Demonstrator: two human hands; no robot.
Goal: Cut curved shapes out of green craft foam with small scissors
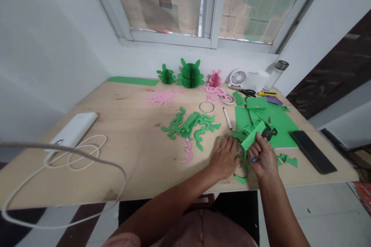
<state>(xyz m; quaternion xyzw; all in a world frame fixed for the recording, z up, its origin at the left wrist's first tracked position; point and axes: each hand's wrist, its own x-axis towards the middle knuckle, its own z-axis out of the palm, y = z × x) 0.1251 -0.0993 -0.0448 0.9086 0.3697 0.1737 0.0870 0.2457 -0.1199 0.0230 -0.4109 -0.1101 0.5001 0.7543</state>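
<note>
My right hand (262,154) is closed round a green paper strip (252,136), which it pinches between thumb and fingers above a heap of scraps. Blue-handled scissors (254,159) show partly beneath that hand. My left hand (224,157) lies palm down on the table with its fingers spread, touching the edge of the green scraps. Green paper sheets (282,131) lie behind and to the right of my right hand. Wavy green cutouts (189,123) and a pink wavy piece (188,151) rest left of my hands.
Green and pink paper figures (190,75) stand at the back. A small fan (238,77), a bottle (276,74), black scissors (245,92) and a yellow cutter (268,93) sit back right. A phone (313,151) lies right; a white power bank (74,129) with a looped cable lies left.
</note>
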